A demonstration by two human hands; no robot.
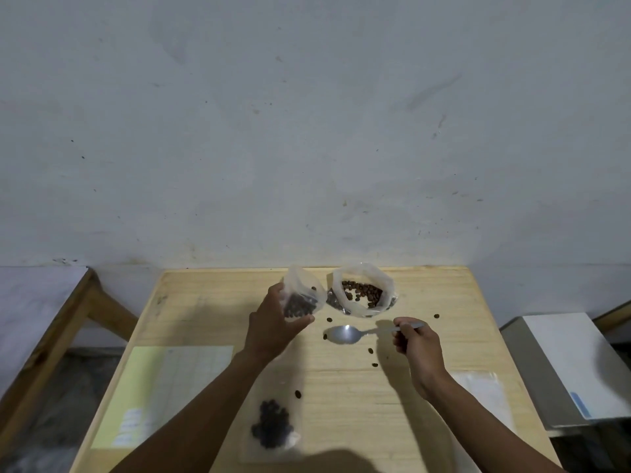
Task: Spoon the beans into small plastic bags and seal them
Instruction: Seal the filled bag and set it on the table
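My left hand (273,327) grips a small clear plastic bag (302,295) with dark beans in its bottom, held upright above the wooden table (426,291). My right hand (415,343) pinches the handle of a metal spoon (345,334), whose empty bowl points left, just over the tabletop. Behind the spoon sits a larger open bag of brown beans (363,291). Near the front edge lies a small flat bag filled with beans (271,425). Several loose beans (370,350) are scattered around the spoon.
A yellow and white paper sheet (160,390) lies at the table's left front. Clear flat bags (485,394) rest by my right forearm. A wall stands right behind the table. A wooden bench (85,302) is to the left, a grey-white box (563,363) to the right.
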